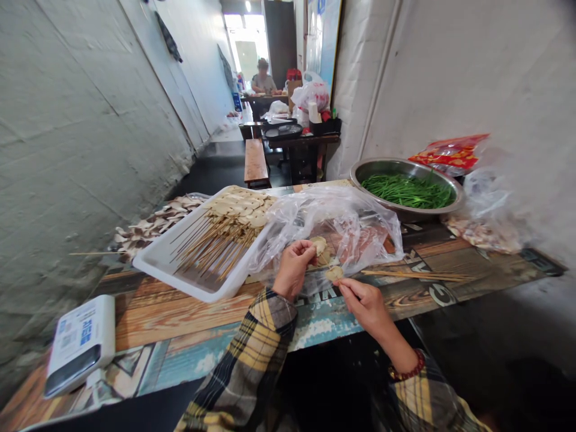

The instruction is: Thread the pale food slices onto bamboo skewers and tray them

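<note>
My left hand (294,267) is closed in a pinch on the edge of a pale, thin, roundish food slice (320,244). Fingertips of my right hand (363,301) pinch another pale round slice (334,274), just in front of the plastic bag. Whether a skewer is in that hand, I cannot tell. Behind both hands lies a crumpled clear plastic bag (292,223) with more pale slices inside. On its left a white tray (155,255) holds many skewered pale slices (243,204), their bamboo sticks pointing toward me. Several loose bamboo skewers (418,275) lie right of my hands.
A steel bowl (405,211) of green chives stands at the back right, beside filled plastic bags (488,207). Sliced mushrooms (157,225) lie beyond the tray. A white boxy device (83,339) stands front left. Farther off are a bench (256,161) and a seated person (263,78).
</note>
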Demonstrator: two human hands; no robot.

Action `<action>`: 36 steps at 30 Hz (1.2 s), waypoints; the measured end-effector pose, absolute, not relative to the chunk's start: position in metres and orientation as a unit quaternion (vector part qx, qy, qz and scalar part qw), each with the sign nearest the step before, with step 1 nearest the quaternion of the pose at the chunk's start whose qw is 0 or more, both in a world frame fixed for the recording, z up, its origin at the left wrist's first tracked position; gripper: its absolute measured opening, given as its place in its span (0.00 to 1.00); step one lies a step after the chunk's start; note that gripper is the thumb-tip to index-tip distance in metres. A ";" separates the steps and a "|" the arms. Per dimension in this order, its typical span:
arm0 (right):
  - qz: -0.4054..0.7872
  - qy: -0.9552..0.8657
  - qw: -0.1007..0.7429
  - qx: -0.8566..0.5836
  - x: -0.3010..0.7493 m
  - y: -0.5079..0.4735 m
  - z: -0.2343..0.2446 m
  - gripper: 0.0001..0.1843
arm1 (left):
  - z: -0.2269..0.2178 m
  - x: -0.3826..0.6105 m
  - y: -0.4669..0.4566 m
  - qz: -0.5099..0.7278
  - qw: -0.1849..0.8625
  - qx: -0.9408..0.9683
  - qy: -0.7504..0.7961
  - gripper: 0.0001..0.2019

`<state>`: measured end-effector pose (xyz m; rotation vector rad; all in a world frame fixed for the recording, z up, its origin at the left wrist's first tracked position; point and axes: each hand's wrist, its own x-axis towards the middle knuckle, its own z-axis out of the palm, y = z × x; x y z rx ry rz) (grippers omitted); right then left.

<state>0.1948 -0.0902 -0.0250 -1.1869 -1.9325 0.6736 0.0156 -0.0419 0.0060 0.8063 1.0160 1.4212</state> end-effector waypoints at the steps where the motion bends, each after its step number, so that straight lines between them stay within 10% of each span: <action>1: 0.265 -0.754 0.378 -0.468 0.195 -0.090 -0.025 0.17 | 0.006 0.016 -0.042 0.607 0.567 0.346 0.436 0.10; 36: 0.301 -0.707 0.394 -0.504 0.186 -0.088 -0.019 0.17 | 0.006 0.021 -0.043 0.570 0.528 0.433 0.457 0.11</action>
